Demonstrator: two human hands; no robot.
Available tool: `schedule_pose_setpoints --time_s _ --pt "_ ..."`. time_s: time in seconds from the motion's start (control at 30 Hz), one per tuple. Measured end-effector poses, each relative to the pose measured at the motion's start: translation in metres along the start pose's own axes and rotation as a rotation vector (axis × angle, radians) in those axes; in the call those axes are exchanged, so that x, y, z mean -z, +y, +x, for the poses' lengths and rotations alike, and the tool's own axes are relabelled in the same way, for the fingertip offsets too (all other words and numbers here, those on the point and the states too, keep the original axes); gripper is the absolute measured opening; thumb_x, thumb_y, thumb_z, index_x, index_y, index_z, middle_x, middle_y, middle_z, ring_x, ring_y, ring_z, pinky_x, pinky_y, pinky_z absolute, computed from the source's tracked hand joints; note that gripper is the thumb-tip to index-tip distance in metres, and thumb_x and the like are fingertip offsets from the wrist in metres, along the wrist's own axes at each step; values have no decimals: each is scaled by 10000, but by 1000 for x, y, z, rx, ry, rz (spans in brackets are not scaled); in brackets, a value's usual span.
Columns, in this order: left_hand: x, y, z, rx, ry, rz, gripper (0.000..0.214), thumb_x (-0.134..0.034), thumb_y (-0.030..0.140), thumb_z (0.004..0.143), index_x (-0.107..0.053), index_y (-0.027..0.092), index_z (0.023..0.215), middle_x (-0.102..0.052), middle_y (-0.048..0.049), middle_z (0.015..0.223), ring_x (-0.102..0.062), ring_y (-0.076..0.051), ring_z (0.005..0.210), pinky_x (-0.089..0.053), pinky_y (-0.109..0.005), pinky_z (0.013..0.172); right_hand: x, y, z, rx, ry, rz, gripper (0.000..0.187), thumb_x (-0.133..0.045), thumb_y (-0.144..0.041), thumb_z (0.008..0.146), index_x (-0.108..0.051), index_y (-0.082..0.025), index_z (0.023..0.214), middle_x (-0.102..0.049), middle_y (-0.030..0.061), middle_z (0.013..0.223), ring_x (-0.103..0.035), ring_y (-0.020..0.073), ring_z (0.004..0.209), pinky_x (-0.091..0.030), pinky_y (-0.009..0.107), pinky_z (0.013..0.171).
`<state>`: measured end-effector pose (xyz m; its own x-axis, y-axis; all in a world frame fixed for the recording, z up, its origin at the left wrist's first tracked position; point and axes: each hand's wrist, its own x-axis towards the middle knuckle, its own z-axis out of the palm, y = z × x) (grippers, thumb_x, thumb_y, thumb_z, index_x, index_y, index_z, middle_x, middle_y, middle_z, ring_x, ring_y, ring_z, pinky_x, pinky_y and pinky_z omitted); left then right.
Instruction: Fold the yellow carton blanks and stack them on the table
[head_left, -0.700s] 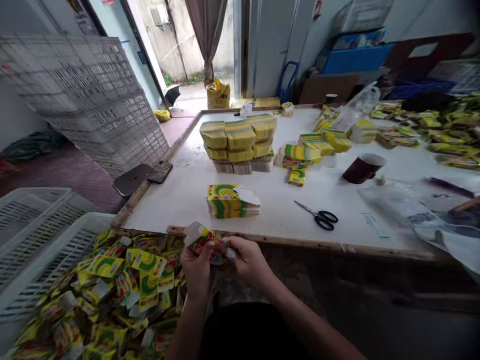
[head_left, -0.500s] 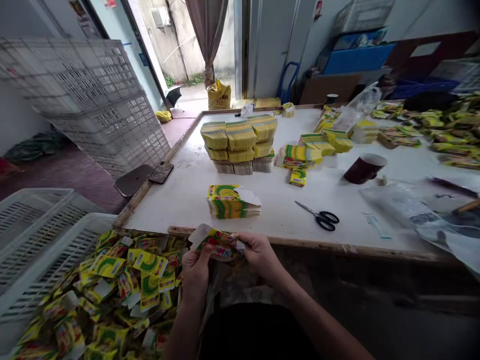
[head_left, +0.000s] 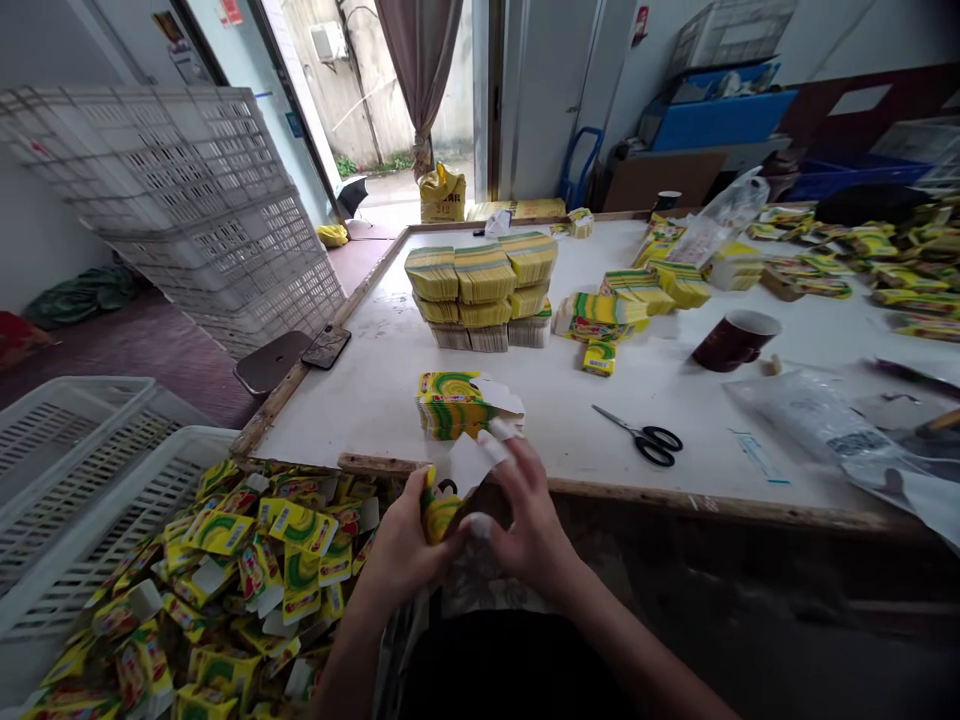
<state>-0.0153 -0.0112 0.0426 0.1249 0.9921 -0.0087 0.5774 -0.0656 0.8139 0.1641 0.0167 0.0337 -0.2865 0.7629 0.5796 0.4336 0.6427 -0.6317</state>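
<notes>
My left hand (head_left: 409,540) grips a small yellow-and-green cardboard box (head_left: 441,515) just off the table's front edge. White flaps stand up from its far side. Close beside it, my right hand (head_left: 529,515) has thumb and fingers spread apart, with white coverings on the fingertips; whether the thumb touches the box is hard to see. A stack of flat printed cartons (head_left: 457,405) lies on the table right beyond both hands. To the left below, a heap of folded yellow boxes (head_left: 292,545) fills a white plastic crate (head_left: 142,505).
Black-handled scissors (head_left: 652,443) lie to the right, near a dark mug (head_left: 735,340) and a plastic bag (head_left: 817,430). Tall bundles of cartons (head_left: 484,275) stand further back. A phone (head_left: 327,347) rests at the left edge. The wooden table edge (head_left: 637,495) runs before me.
The carton between my hands was flattened and is now opened into a box held in my left hand. My right hand has let go of its end and spread its fingers.
</notes>
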Motion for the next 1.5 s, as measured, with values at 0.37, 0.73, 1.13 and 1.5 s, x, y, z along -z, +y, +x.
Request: schedule_pose_setpoints --time_s 0.37,0.73,1.13,1.5 --pt "-29 -1 -10 -70 127 207 659 -650 292 725 -293 220 1274 -633 -106 1114 -649 -267 946 -511 -372 778 -15 -11 9 -741 -167 947 315 -590 -332 792 -670 -171 1050 -708 66 1001 -632 282 1012 -476 420 922" --pt "-38 -9 -3 -179 88 9 678 -580 144 666 -207 209 1228 -531 -111 1097 -604 -254 952 -510 -415 792 -3 -4 -2 -115 -425 428 510 -491 -223 909 -396 -203 1409 -382 120 1477 -337 259 1371 -313 379 1106" --pt "-26 -15 -7 -90 244 189 572 -623 179 674 -394 182 1198 -564 -117 1130 -566 -279 1061 -468 -444 913 -14 16 -6 -92 -237 288 560 -418 -58 847 -440 -209 1386 -456 120 1433 -412 230 1333 -369 396 1082" --pt "0 -14 -7 -78 102 171 646 -698 371 705 -417 208 1264 -647 -72 1138 -636 -228 1015 -500 -327 877 12 25 12 7 -549 229 353 -512 -19 813 -668 -189 1080 -549 128 1297 -544 218 1199 -433 342 986"
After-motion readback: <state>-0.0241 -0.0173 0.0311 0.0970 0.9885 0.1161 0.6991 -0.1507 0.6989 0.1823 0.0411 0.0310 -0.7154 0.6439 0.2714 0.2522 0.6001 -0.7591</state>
